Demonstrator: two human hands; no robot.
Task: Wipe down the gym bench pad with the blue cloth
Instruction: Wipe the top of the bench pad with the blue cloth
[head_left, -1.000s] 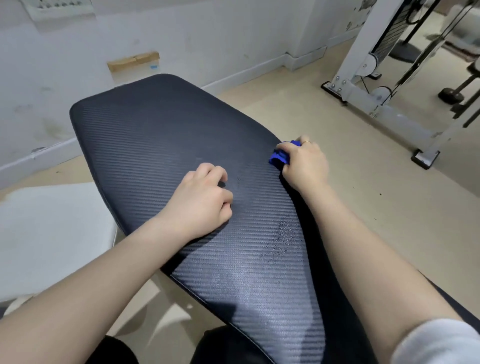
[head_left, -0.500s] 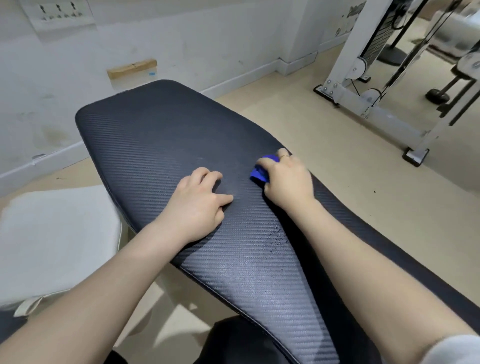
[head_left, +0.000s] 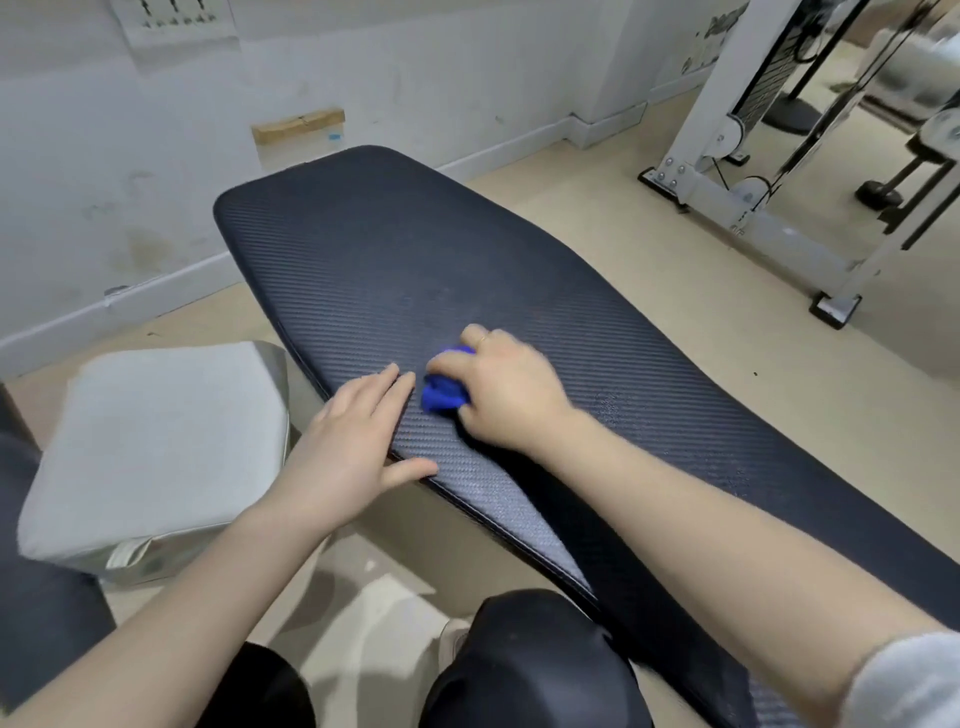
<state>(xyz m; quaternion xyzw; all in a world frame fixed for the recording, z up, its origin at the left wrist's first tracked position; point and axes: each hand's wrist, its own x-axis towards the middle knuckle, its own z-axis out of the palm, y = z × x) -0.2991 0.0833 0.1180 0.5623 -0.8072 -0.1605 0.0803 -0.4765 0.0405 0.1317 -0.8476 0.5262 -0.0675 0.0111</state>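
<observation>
We see the blue cloth (head_left: 444, 391) bunched into a small wad just left of the frame's centre, lying on the bench pad (head_left: 467, 270) near its left edge. Our right hand (head_left: 506, 395) covers most of the cloth, fingers curled over it and gripping it against the pad; only the cloth's left side shows past the knuckles, and the hand is slightly blurred. A thin ring sits on one finger. Our left hand (head_left: 353, 447) lies flat just beside the cloth, fingers straight and together on the pad's surface, thumb spread along the pad's near edge. The pad itself is dark, with a fine woven texture, and runs from the upper middle of the frame down to the lower right.

To the left of the pad, in the middle left of the frame, stands a grey cushioned seat (head_left: 156, 441). Our dark-clad knee (head_left: 524, 660) shows at the bottom centre. A white machine frame (head_left: 727, 202) stands on the beige floor (head_left: 649, 270) in the upper right, and a white wall (head_left: 130, 156) fills the upper left.
</observation>
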